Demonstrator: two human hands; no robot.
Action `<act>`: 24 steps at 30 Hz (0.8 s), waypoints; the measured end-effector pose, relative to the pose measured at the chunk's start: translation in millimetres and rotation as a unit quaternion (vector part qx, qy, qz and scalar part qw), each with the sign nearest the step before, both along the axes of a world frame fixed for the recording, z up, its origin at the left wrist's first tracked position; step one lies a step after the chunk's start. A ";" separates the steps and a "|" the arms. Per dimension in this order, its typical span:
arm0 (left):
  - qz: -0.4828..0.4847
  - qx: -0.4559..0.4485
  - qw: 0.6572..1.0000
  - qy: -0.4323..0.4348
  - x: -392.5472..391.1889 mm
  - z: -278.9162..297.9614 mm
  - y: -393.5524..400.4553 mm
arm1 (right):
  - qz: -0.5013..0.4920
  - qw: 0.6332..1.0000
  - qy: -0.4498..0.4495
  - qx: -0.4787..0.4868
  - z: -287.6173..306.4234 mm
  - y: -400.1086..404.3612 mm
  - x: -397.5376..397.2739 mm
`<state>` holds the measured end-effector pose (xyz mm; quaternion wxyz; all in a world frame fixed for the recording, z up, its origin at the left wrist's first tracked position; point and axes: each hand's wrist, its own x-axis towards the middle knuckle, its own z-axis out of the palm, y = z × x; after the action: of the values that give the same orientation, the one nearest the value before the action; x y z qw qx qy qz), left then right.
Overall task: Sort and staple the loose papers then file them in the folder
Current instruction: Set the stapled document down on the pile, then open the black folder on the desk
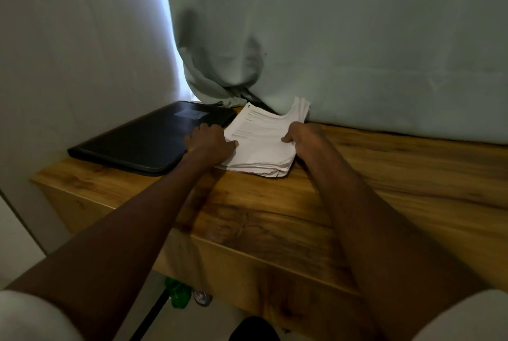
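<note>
Stack of papers (261,142) lying on wooden table (384,189), toward the far edge, just before the pale curtain (357,38). Far corner of top sheets curled up against the curtain. Printed lines on top sheet, too blurred to read.

Left hand (210,142) resting on the stack's left edge, fingers fairly straight, thumb lying flat on the top sheet; pressing rather than gripping, as far as the dim view allows. Right hand (298,135) at the stack's right edge, fingers curled round that edge with thumb on top, pinching the sheets.

Black folder (154,140) lying flat and closed on the table, just left of the papers, its near right corner close beside the left hand; possibly touching the stack, hard to tell. Pale label patch on the folder's cover.

Under the table, on the floor: something green (178,294), a small round thing (203,298) beside it, and a dark shape (254,329) at the bottom edge. White sleeves (30,316) in both lower corners.
</note>
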<state>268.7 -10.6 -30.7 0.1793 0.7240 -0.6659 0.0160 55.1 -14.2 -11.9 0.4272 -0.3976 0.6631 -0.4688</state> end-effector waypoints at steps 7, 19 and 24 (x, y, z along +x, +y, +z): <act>-0.077 0.012 0.994 0.078 -55.7 -2.4 27.1 | 0.024 0.995 0.083 0.057 0.9 18.8 -76.6; -0.188 0.016 0.975 0.119 -213.2 4.4 83.4 | -0.062 0.971 0.222 0.055 24.0 135.4 -209.9; -0.181 0.000 0.976 0.122 -235.4 0.5 94.8 | -0.060 0.920 0.387 0.032 15.4 152.2 -217.3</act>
<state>33.4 84.2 -30.2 0.2594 0.5877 -0.7591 -0.1051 -162.2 138.0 3.6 0.1206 -0.4938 0.8137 -0.2818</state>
